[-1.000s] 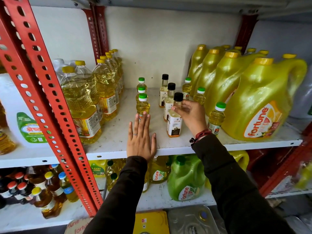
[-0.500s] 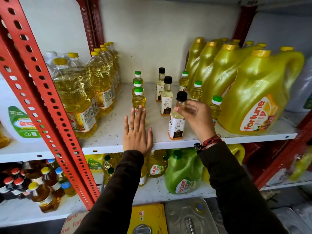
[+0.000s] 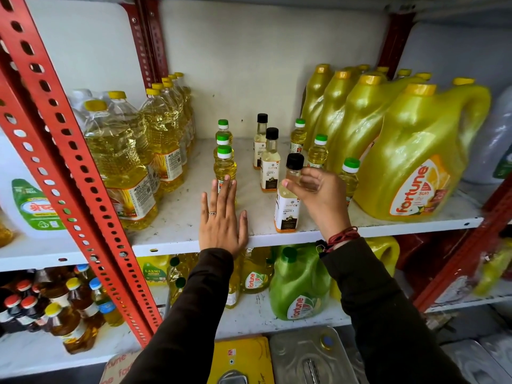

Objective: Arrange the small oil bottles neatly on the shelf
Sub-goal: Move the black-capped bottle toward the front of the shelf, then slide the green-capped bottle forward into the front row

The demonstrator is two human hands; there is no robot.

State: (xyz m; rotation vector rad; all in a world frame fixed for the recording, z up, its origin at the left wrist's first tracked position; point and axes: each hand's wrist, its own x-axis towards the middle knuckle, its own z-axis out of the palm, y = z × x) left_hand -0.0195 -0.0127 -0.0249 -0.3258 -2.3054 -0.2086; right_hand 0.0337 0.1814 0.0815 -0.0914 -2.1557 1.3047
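Right hand [image 3: 322, 200] curls loosely by the slim, black-capped coconut oil bottle [image 3: 288, 200] at the white shelf [image 3: 177, 228] edge, grip unclear; left hand [image 3: 221, 220] lies flat, open beside it.

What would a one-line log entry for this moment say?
left hand: flat on white shelf, open | right hand: fingers around neck of front black-capped coconut oil bottle | bottle: upright on shelf

Green caps [image 3: 224, 151] — red perforated upright [image 3: 69, 151]
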